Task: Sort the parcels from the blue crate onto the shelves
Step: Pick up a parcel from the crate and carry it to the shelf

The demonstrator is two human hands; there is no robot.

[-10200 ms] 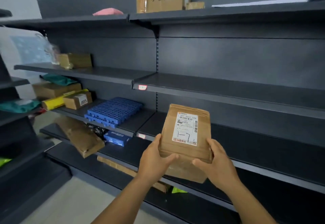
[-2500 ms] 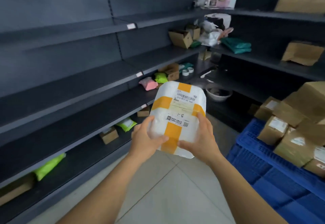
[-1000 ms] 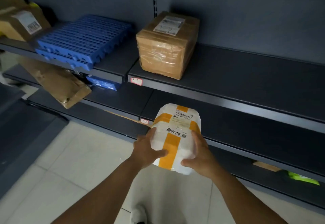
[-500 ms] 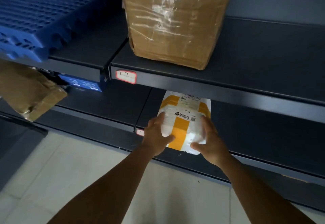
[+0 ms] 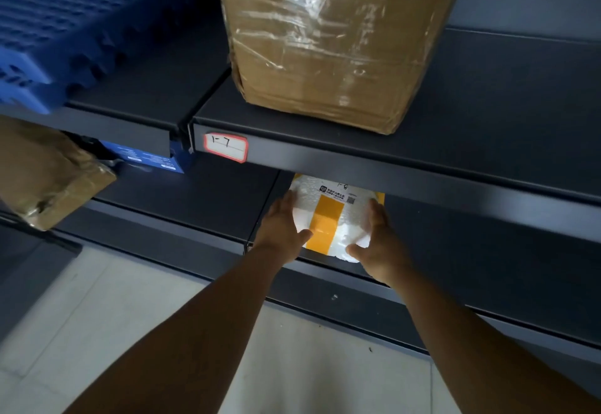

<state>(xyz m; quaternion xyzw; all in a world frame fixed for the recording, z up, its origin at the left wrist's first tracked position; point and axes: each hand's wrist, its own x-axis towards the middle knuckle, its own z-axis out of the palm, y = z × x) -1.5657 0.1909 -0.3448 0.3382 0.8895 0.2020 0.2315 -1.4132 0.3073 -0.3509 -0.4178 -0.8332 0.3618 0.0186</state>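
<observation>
- Placing step: both hands, left hand [image 5: 282,225] and right hand [image 5: 377,238], clasp the white parcel [image 5: 328,215] by its sides, thumbs on top.
- It sits on the lower shelf [image 5: 487,251], beneath the one tagged 1-7 [image 5: 225,147].
- Long axis runs front to back, label end pointing inward.
- Next, I'd say: let go, slide hands out.

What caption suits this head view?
Both hands slide a white parcel under the 1-7 shelf.
</observation>
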